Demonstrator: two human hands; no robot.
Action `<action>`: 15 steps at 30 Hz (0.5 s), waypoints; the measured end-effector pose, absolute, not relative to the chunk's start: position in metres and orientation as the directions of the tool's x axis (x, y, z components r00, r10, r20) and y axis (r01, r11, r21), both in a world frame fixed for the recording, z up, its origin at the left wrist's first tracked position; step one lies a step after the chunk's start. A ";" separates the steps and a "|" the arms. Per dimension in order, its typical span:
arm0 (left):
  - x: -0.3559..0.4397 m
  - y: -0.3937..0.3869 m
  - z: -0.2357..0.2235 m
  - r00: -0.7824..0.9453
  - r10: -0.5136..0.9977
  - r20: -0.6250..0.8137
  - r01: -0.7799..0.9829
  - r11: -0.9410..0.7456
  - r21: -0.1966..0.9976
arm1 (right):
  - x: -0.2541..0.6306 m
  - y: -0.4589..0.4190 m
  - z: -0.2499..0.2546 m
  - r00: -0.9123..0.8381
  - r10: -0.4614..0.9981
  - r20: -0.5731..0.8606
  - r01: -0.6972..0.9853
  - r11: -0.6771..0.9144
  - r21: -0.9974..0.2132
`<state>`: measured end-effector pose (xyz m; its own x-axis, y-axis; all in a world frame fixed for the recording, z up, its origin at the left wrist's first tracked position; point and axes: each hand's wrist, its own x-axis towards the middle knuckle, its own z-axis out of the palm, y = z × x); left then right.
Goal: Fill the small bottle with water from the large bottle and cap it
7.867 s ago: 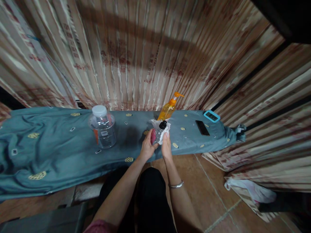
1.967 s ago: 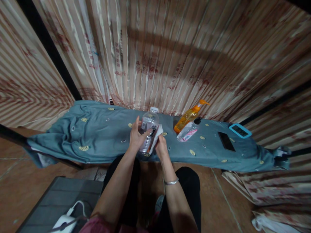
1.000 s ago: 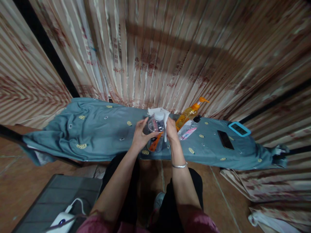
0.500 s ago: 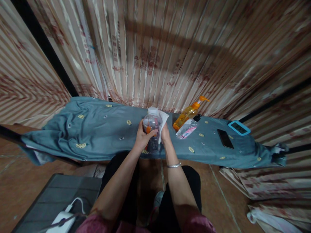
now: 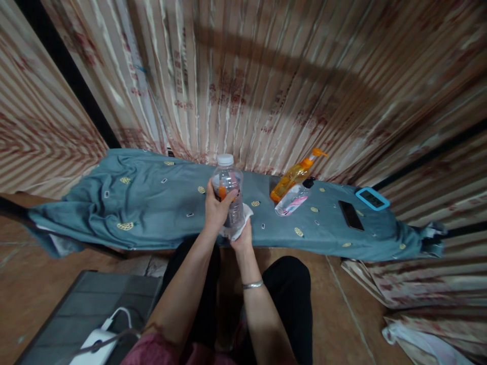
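Observation:
A clear plastic bottle [image 5: 233,180] with a white cap and an orange patch on its label stands nearly upright in front of me. My left hand [image 5: 216,207] is closed around its middle, thumb across the front. Low on the bottle's right side, my right hand [image 5: 242,235] presses a white tissue [image 5: 245,217] against the base. Fingers of the right hand are partly hidden behind the tissue and bottle. Beneath them spreads a grey-green cloth [image 5: 171,203] with a pineapple print.
Right of my hands lie an orange pump bottle [image 5: 291,180] and a clear pump bottle [image 5: 294,199]. Farther right are a black phone [image 5: 350,215] and a blue-framed digital clock [image 5: 373,198]. A pleated curtain [image 5: 243,91] hangs behind. A white power bank [image 5: 95,347] rests at lower left.
The bottle has moved left and slightly up in my left hand. My right hand has slid the tissue from the bottle's upper right side down to its base.

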<state>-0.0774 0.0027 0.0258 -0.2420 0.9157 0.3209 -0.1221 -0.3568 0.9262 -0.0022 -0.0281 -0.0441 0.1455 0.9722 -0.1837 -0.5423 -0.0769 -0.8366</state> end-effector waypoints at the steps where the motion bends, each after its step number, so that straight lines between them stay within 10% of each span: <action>1: -0.077 0.002 0.025 -0.249 0.910 0.331 -0.075 -0.359 0.930 | -0.006 -0.032 -0.044 0.136 0.972 -0.191 -0.560 -0.083 -0.824; 8: -0.092 0.011 0.019 -0.337 0.870 0.361 0.060 -0.362 0.930 | -0.002 -0.065 -0.041 0.097 0.989 -0.111 -0.417 -0.061 -0.907; 15: -0.123 0.026 0.016 -0.446 0.798 0.404 0.123 -0.393 0.911 | 0.060 -0.050 -0.026 0.187 0.956 0.227 0.346 0.152 -0.926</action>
